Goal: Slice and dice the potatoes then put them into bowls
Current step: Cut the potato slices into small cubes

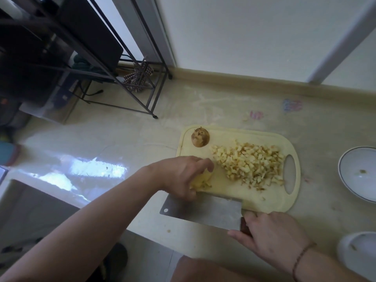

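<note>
a pale, glossy floor runs up to a white wall with a beige skirting board. on the floor lies a cream cutting board (pixel 262 202) with a handle slot at its right end. a heap of diced potato (pixel 249 164) covers the board's middle and right. at the board's near left edge the left hand (pixel 179 176) curls its fingers over a yellow potato piece (pixel 201 181) and holds it down. a whole unpeeled potato (pixel 200 137) sits in the far left corner. the right hand (pixel 270 234) grips the dark handle of a cleaver (pixel 201 209), its broad blade lying along the board's near edge. a white bowl (pixel 358 169) stands right of the board, apart from it. a black metal rack (pixel 114 64) stands far left.
</note>
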Demonstrator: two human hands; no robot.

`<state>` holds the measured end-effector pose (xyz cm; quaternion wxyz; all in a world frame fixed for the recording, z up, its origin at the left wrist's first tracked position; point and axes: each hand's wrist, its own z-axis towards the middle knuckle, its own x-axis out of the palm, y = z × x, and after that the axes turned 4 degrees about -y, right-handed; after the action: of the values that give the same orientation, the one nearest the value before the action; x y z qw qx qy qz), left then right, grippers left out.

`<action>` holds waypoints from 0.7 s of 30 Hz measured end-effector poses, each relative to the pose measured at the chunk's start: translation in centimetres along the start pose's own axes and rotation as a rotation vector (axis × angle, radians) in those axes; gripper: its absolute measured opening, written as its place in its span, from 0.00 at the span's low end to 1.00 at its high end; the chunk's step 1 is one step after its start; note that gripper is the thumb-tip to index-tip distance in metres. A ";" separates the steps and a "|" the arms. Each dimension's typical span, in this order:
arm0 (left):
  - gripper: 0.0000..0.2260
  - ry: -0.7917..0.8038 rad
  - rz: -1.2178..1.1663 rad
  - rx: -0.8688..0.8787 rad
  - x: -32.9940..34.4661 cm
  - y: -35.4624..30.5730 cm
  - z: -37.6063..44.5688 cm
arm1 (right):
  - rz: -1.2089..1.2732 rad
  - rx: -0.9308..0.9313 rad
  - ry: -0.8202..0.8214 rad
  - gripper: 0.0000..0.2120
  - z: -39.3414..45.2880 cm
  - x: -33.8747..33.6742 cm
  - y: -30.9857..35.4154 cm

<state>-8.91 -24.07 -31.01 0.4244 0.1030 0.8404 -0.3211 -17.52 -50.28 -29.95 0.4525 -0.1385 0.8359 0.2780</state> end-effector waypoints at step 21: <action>0.21 -0.205 -0.056 0.202 0.9 2.7 2.7 | -0.173 0.110 -0.107 0.41 -4.9 4.3 -4.9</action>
<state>-6.54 -23.73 -34.07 0.4864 0.0883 0.7586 -0.4245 -20.83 -57.07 -33.09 0.5255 -0.1701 0.8096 0.1985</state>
